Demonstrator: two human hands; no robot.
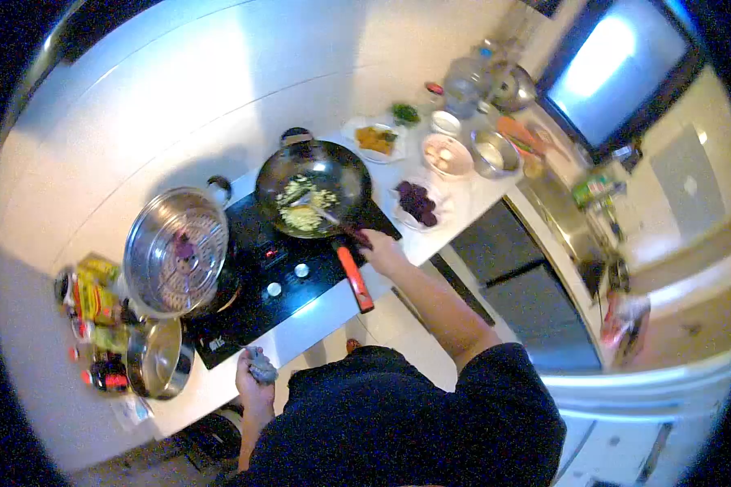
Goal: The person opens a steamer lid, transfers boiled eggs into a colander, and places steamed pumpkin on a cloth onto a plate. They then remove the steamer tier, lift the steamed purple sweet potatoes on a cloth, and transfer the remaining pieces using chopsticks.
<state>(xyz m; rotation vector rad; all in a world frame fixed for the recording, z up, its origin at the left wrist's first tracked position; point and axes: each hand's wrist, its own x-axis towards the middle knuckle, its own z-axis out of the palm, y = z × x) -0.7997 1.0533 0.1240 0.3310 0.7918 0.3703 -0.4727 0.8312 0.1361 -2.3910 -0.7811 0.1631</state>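
Note:
My right hand [380, 252] is closed around the dark handle of a spatula [326, 215], whose metal end reaches into the wok [351, 174]. Pale chopped pieces of food [302, 217] lie spread over the wok's bottom. The wok's red handle [353, 276] points toward me, just below my right hand and not held. At the front edge of the counter, my left hand [253, 388] grips a crumpled grey cloth [261, 365], away from the wok.
The wok sits on a black cooktop [248, 280], beside a large steamer pot [175, 252]. A steel pot [156, 357] and several bottles and packets [97, 304] stand at left. Plates of dark purple food [417, 203] and orange food [375, 140], plus a pink bowl [447, 154], are at right.

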